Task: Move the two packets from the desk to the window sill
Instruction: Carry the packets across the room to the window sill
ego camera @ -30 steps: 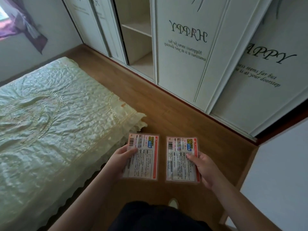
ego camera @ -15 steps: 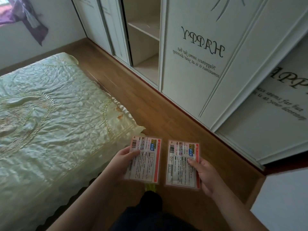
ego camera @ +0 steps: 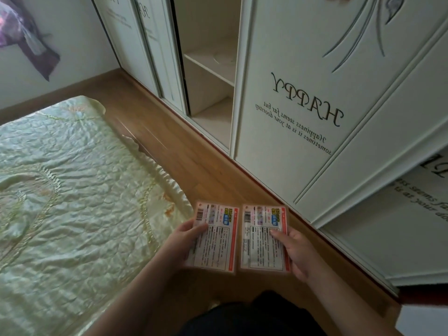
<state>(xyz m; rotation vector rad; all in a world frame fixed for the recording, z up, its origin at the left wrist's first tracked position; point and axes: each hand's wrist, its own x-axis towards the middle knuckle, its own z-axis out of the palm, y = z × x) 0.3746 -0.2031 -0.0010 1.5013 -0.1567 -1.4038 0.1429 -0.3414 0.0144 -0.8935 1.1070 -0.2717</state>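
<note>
Both packets ride at the same place in front of the body as half a second ago, while the room has slid past: the bed corner sits further back and the open wardrobe bay has drawn closer, so the person appears to be walking along the floor strip.

One packet (ego camera: pixel 213 237) is in the left hand (ego camera: pixel 180 247), pinched at its left edge with the thumb on the printed face and the fingers (ego camera: pixel 188 263) hidden beneath it. The second packet (ego camera: pixel 265 238) is in the right hand (ego camera: pixel 294 253), gripped the same way at its right edge, thumb on top. So both sets of fingers are closed on a packet. The two lie flat, face up, side by side with only a thin gap between them, neither overlapping. Holding one per hand at the outer edges probably keeps them level and separate, ready to be laid down one by one.

Left of the left-hand fingers lies the bed (ego camera: pixel 72 202) with its pale green quilted cover; beyond the fingertips runs the wooden floor (ego camera: pixel 194 166); right of the right-hand fingers stands the wardrobe (ego camera: pixel 303 93), one bay open on bare shelves. A purple curtain (ego camera: pixel 26 40) shows far ahead to the left, which hints at a window, though no sill is in view. Carrying is underway; placing is not yet done.
</note>
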